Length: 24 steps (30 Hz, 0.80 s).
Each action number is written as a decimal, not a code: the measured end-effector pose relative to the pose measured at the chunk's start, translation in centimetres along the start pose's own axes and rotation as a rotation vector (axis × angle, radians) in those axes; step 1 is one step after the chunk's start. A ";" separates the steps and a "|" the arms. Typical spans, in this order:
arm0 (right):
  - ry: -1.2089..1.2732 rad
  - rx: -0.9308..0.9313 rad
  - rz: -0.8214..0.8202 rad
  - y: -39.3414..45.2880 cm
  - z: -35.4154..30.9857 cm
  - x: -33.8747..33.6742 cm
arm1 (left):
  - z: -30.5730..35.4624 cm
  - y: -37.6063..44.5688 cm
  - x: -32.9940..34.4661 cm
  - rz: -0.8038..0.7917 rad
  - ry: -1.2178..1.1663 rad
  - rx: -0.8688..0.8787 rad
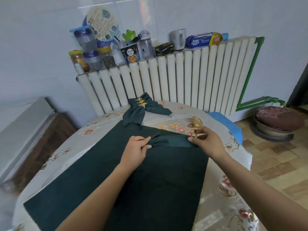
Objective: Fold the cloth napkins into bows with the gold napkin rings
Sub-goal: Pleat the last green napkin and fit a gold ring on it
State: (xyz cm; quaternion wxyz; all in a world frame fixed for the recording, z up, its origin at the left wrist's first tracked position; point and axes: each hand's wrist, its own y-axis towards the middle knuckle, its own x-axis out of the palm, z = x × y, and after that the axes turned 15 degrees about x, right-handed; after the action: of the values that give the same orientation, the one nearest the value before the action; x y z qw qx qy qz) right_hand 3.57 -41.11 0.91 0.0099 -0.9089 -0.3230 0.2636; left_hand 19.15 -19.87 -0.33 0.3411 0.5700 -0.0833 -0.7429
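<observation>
A dark green napkin (pixel 171 141), folded into a narrow band, lies on a large dark green cloth (pixel 133 189) spread over the table. My left hand (pixel 135 150) pinches the band's gathered left end. My right hand (pixel 205 140) holds a gold napkin ring (pixel 197 135) at the band's right end. A stack of more gold rings (pixel 197 122) stands just behind my right hand. At the table's far edge lie finished green bows (pixel 145 112) with gold leaf rings (pixel 141 102) on them.
The round table wears a flowered plastic cover (pixel 221 194). A white radiator (pixel 183 80) stands behind it, its top crowded with jars, a mug and packets. A wooden cabinet (pixel 41 147) is on the left, a cushioned stool (pixel 276 120) on the right.
</observation>
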 end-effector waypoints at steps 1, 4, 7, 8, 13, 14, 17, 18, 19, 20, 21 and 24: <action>0.018 -0.001 -0.035 -1.1 0.0 -0.2 | 0.3 -0.6 -0.8 0.002 -0.005 -0.024; 0.099 -0.009 -0.097 -4.3 0.3 -0.6 | 1.2 -2.4 -2.7 0.030 -0.022 -0.066; 0.170 -0.019 -0.151 -6.8 0.7 -0.6 | 2.1 -4.2 -4.1 0.043 -0.024 -0.090; 0.185 -0.023 -0.161 -7.6 0.7 -0.7 | 2.4 -4.7 -4.5 0.049 -0.026 -0.096; 0.218 -0.038 -0.219 -10.1 1.0 -0.7 | 3.5 -6.7 -5.7 0.082 -0.035 -0.116; 0.231 -0.040 -0.233 -10.5 1.0 -0.6 | 3.8 -7.1 -6.1 0.084 -0.037 -0.121; 0.276 -0.039 -0.249 -11.3 1.3 -0.7 | 4.0 -8.0 -6.7 0.101 -0.031 -0.124; 0.282 -0.032 -0.256 -11.4 1.4 -0.7 | 4.1 -8.2 -6.9 0.102 -0.032 -0.130; 0.296 -0.023 -0.269 -11.4 1.5 -0.6 | 4.1 -8.2 -7.0 0.105 -0.033 -0.133; 0.311 -0.013 -0.283 -11.6 1.6 -0.5 | 4.2 -8.4 -7.2 0.108 -0.036 -0.136; 0.323 -0.004 -0.296 -11.8 1.6 -0.3 | 4.3 -8.5 -7.4 0.109 -0.038 -0.136; 0.382 -0.022 -0.330 -12.6 1.3 0.0 | 4.6 -9.0 -7.5 0.106 -0.049 -0.124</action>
State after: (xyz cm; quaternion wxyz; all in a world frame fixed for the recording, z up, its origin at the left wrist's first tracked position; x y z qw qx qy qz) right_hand -4.36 -31.34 2.11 0.1039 -0.8772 -0.4622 0.0783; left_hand 12.12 -9.81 2.51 0.4124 0.5241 -0.0756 -0.7413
